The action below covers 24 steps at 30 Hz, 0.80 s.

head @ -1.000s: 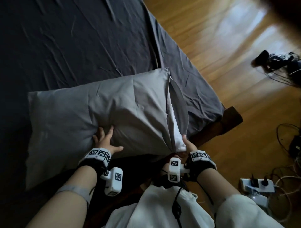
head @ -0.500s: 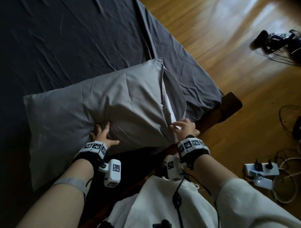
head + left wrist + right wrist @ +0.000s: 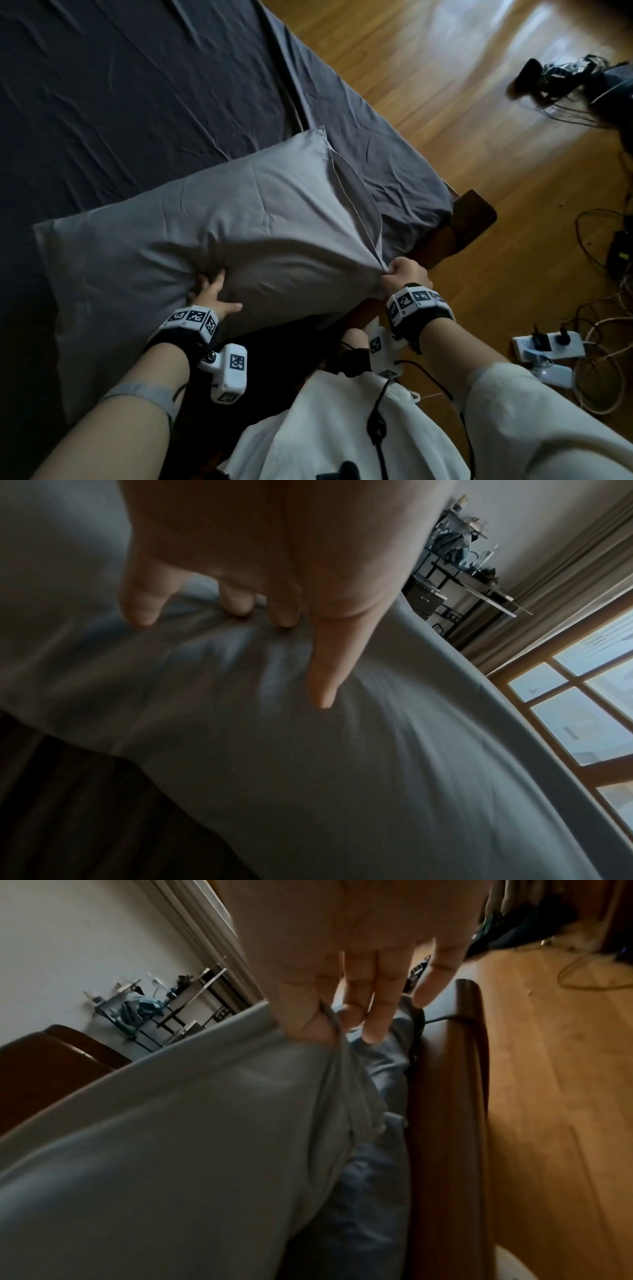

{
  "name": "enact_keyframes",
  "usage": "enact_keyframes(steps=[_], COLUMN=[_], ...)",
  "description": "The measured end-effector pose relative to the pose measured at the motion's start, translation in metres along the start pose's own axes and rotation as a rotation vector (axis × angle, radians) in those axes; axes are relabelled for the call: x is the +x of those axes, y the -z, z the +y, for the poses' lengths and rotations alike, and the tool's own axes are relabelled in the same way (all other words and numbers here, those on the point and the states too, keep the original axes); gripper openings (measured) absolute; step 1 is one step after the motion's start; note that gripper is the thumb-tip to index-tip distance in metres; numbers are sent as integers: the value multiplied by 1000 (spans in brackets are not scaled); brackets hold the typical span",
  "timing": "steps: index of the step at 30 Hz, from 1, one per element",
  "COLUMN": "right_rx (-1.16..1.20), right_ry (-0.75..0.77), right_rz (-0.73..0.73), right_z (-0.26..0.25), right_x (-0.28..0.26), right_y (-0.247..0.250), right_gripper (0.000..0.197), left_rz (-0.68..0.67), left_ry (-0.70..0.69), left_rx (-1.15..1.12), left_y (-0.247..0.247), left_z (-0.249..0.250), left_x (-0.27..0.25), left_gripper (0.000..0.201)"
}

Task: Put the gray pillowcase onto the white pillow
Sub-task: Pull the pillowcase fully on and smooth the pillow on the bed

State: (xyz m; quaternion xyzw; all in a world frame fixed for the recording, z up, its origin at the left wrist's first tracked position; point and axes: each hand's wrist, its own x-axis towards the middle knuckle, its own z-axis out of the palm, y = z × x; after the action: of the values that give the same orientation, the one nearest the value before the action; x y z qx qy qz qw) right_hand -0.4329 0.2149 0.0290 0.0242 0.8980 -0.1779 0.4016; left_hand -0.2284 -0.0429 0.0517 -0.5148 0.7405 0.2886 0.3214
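Observation:
The gray pillowcase (image 3: 219, 226) covers the pillow, which lies across the near corner of the bed. The white pillow itself is hidden inside; none of it shows at the open right end. My left hand (image 3: 212, 294) presses its spread fingers (image 3: 322, 680) into the near side of the covered pillow (image 3: 308, 750), denting it. My right hand (image 3: 404, 274) pinches the near corner of the pillowcase's open hem (image 3: 329, 1031) between thumb and forefinger; the other fingers (image 3: 380, 1007) hang straight.
A dark gray sheet (image 3: 144, 89) covers the bed. The wooden bed frame corner (image 3: 469, 212) juts out to the right of the pillow. On the wood floor lie a white power strip (image 3: 548, 346), cables (image 3: 603, 308) and dark gear (image 3: 561, 82) at the far right.
My right hand moved up from below the pillow's corner and took hold of the pillowcase hem, closing the opening over the white pillow. The left hand kept pressing the near side.

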Motion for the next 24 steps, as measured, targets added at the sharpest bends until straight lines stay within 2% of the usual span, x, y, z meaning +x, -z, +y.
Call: enact_keyframes(steps=[3,5,6,9,11,13,16,17,19,20,21,22,24], right_rx=[37,138,196,402,531,616,737,782,888,933,923,921,946], right_ry=[-15,-72,-112,-242,-332,-333,-401,-379,-323,-329,-348,-352,-382], right_rz=[170,147,88,-130,-330,-449,-515,-488,-449,-425,-407,-371,-211], right_z=[15,26,28,32,31,22,13,13,18,19,22,23,32], right_x=[1,10,15,35,42,36,31,35,34,30,33,33,42], right_y=[19,20,17,-8,-25,-33,-35,-36,-30,-23,-20,-17,-8], right_gripper=[17,15,15,49,57,51,30,22,33,34,27,15,39], left_rz=[1,2,3,12,12,6,38,77,106,65,-3,-68,-185], left_ry=[3,9,10,22,39,51,51,42,-6,-42,-83,-107,-171], left_rx=[-4,-3,1,8,12,-6,-142,-212,-375,-439,-476,-486,-512], left_y=[1,0,-1,-3,-2,1,12,16,22,24,25,24,19], left_z=[0,-1,-1,2,3,6,17,23,40,51,67,82,115], left_x=[1,2,1,0,-3,-3,-5,-6,-7,-7,-12,-14,-18], left_gripper=[89,88,87,87,86,85,77,70,43,25,10,10,19])
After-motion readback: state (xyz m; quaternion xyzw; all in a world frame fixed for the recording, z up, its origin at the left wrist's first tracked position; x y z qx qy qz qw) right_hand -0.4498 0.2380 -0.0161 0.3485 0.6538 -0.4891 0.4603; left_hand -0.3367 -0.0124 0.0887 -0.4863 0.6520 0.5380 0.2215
